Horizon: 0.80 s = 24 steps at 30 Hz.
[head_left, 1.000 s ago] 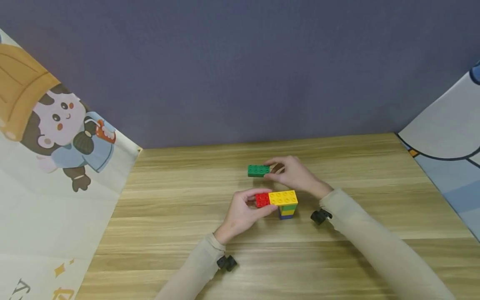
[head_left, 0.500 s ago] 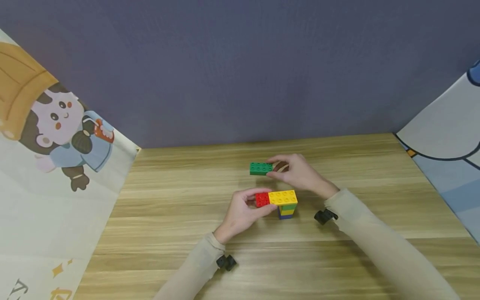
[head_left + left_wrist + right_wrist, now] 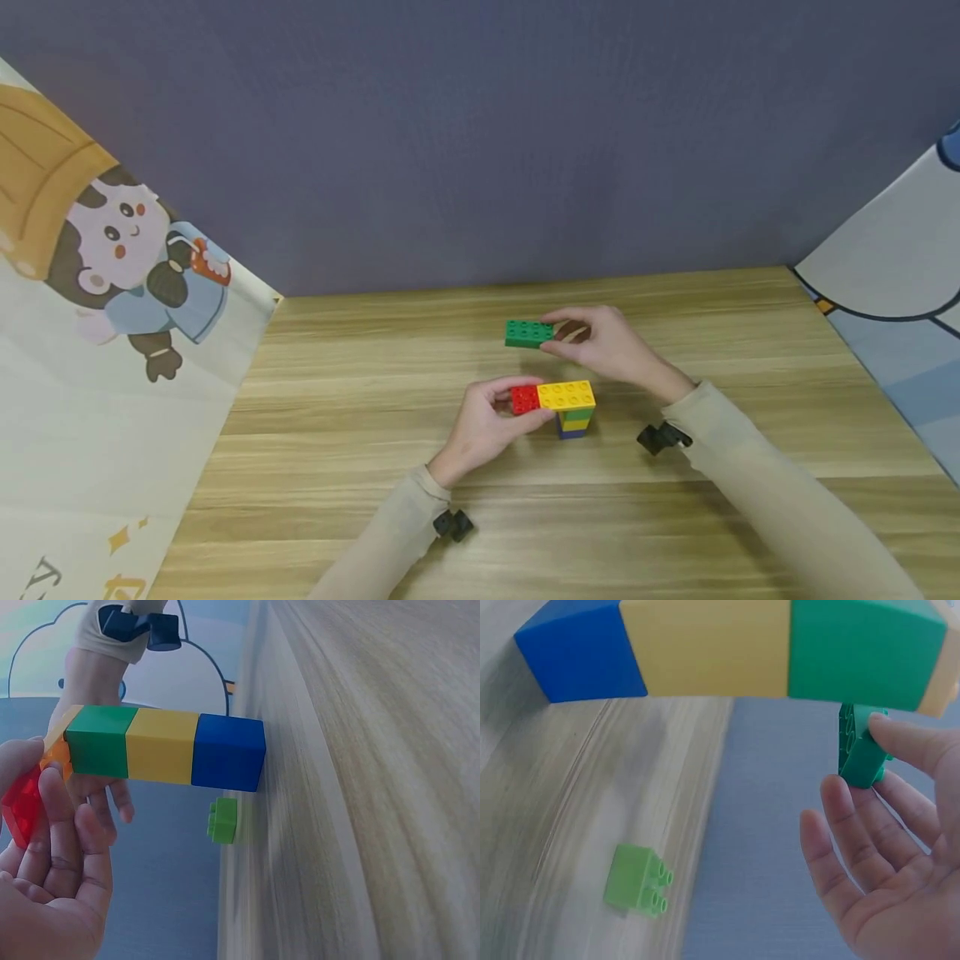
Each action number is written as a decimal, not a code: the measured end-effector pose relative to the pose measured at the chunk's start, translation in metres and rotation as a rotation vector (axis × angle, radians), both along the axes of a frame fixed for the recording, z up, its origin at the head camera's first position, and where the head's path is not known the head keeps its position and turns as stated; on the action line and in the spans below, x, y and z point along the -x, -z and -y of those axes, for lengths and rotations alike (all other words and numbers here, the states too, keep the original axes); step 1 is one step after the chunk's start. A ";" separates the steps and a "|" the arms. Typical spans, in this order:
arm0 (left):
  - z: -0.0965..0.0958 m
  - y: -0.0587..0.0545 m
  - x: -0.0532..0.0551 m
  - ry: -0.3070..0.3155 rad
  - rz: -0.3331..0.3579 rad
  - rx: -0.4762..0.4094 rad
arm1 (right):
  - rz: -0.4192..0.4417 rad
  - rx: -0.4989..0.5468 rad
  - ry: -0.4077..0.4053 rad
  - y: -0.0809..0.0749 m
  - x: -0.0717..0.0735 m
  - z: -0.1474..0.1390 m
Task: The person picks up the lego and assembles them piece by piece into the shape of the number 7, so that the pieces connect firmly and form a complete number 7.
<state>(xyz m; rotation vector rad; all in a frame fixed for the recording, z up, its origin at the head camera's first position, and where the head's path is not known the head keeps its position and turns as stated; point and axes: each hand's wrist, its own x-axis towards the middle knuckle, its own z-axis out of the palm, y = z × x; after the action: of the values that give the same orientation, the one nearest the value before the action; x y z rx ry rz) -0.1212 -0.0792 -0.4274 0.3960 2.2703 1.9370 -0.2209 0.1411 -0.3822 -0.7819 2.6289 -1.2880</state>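
Observation:
A tower stands on the table: blue brick (image 3: 229, 752) at the bottom, then yellow (image 3: 161, 746) and green. Across its top lies a longer yellow brick (image 3: 566, 394), jutting out to the left. My left hand (image 3: 480, 427) grips the red brick (image 3: 525, 399) at that overhanging end, thumb reaching the yellow brick's edge. Behind the tower, my right hand (image 3: 603, 340) pinches a dark green eight-stud brick (image 3: 523, 334) by its right end, raised above the table. In the right wrist view the tower's green block (image 3: 866, 652) hides part of it.
A light green brick (image 3: 634, 881) lies on the wooden table (image 3: 360, 467); it is hidden in the head view. A dark blue-grey panel (image 3: 480, 150) rises at the table's back edge, and printed cartoon sheets (image 3: 127, 417) flank both sides.
My right hand has drifted slightly right and back, lifting the dark green brick a little higher. My left hand and the tower have stayed still.

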 end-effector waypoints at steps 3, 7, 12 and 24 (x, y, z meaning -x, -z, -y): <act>0.000 0.000 0.000 0.001 0.001 0.000 | 0.001 0.018 -0.004 -0.003 -0.003 0.000; 0.000 0.000 0.000 0.006 0.000 0.005 | -0.006 0.039 -0.012 -0.005 -0.007 -0.001; 0.000 0.000 0.000 0.008 -0.005 0.011 | -0.025 0.049 -0.015 -0.007 -0.011 -0.003; -0.001 0.001 0.001 0.006 -0.015 0.011 | 0.007 0.088 0.039 -0.017 -0.023 -0.018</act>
<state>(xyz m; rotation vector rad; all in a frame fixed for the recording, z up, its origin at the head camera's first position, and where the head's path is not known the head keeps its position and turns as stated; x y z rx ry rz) -0.1220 -0.0786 -0.4282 0.4175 2.2852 1.9239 -0.1976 0.1594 -0.3648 -0.7400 2.6098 -1.4224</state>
